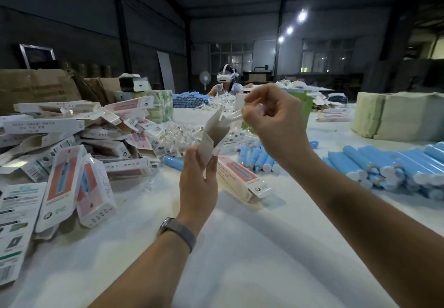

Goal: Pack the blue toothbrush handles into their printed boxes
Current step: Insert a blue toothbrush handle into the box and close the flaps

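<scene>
My left hand [198, 178] grips the lower end of a printed box [215, 134], held upright above the table with its top flaps open. My right hand [271, 115] is raised beside the box's open top and pinches a small clear plastic packet [234, 115] at its mouth. Blue toothbrush handles [257, 157] lie in a small group just behind my hands, and one [173, 162] lies alone to the left. A bigger heap of blue handles [389, 168] is at the right. A closed printed box [242, 178] lies flat under my hands.
A heap of printed boxes [72, 153] fills the left of the white table [240, 247]. Clear packets [177, 134] are piled in the middle. A stack of pale flat cartons [396, 117] stands at the right. A person in a headset [227, 83] sits at the far end.
</scene>
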The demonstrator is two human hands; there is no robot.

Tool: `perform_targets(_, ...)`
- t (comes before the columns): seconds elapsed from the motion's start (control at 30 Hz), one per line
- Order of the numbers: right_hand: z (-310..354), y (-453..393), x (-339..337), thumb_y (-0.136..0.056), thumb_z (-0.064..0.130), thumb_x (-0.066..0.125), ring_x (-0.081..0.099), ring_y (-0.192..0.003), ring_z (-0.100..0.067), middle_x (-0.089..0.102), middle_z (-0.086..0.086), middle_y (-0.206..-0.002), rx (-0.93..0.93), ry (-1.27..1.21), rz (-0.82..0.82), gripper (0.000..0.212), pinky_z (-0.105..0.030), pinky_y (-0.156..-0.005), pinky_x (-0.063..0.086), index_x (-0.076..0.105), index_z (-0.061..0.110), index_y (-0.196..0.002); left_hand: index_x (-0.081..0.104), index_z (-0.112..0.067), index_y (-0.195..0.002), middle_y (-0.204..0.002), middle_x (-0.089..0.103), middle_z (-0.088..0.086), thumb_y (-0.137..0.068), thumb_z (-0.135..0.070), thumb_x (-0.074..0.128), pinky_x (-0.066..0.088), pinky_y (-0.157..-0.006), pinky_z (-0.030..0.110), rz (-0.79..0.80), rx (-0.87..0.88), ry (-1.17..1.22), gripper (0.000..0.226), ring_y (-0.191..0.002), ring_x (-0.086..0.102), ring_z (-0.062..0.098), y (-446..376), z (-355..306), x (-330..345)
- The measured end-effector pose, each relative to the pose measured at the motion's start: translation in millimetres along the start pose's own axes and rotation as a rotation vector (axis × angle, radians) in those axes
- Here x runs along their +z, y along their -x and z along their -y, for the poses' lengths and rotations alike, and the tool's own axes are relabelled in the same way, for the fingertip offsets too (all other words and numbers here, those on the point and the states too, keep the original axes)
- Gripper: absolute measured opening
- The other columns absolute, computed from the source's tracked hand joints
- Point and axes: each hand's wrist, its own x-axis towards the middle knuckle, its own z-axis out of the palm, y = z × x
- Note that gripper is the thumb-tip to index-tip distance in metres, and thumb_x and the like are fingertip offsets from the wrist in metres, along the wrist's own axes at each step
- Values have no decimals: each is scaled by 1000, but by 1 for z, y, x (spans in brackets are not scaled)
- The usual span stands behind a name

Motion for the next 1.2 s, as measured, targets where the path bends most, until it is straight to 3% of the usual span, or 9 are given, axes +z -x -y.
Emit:
perform_targets(0.1,-10,5,2,-78,15,70,46,-54,-4,53,10,-66,-30,109,9,30,-30,-57,47,47,31,-89,38,-20,-97,-93,58,5,-99,-18,60,47,-67,40,29,20,-20,22,-83,57,29,3,-4,2)
perform_targets(0.2,-20,11,5,-77,16,77,46,-55,-4,51,14,-69,-147,182,-5,40,-19,-54,43,42,26,-93,39,-19,-97,-95,61,8,-98,-21,60,47,-68,40,64,29,-51,21,-84,59,30,5,-6,3)
perform_targets(0.3,-27,11,4,-79,21,79,45,-62,-1,52,19,-73,-293,281,-26,27,-18,-60,41,53,19,-86,40,-18,-99,-100,64,10,-99,-22,58,52,-72,50,84,17,-50,19,-87,62,31,6,-7,1)
perform_targets(0.47,-41,16,3,-92,32,66,56,-90,-22,63,-5,-98,-450,519,109,26,-40,-70,50,73,7,-86,42,-16,-99,-93,63,13,-98,-22,59,51,-70,53,110,25,-43,18,-83,63,36,7,-8,0)
perform_targets(0.57,-45,20,2,-97,38,49,54,-98,-22,59,-5,-110,-378,521,235,37,-41,-75,49,73,10,-99,43,-16,-99,-97,65,13,-99,-23,59,53,-73,55,141,2,-10,18,-87,65,36,7,-8,0)
perform_targets(0.7,-46,20,3,-94,19,58,60,-94,-10,59,6,-116,-189,233,274,27,-32,-76,54,59,18,-121,45,-21,-99,-104,68,7,-93,-37,58,56,-78,55,156,-55,59,21,-94,67,31,6,-13,-1)
perform_targets(0.8,-46,23,7,-91,11,65,64,-84,-6,55,20,-105,-68,82,277,38,-28,-71,56,46,29,-118,46,-27,-99,-99,68,1,-94,-28,66,56,-78,53,149,-64,44,20,-91,67,26,5,-10,-1)
perform_targets(1.0,-49,25,9,-91,5,64,70,-86,-14,52,9,-110,38,-167,340,49,-41,-74,60,35,37,-114,50,-36,-94,-94,68,-22,-82,-46,62,59,-81,48,237,-137,146,20,-88,67,4,4,-12,-2)
perform_targets(1.2,-54,26,7,-90,10,69,66,-73,-8,57,7,-102,96,-139,246,45,-36,-66,60,38,37,-108,28,-62,-117,-96,70,-6,-85,-24,78,60,-75,51,215,-2,186,70,-80,71,18,0,-16,-7)
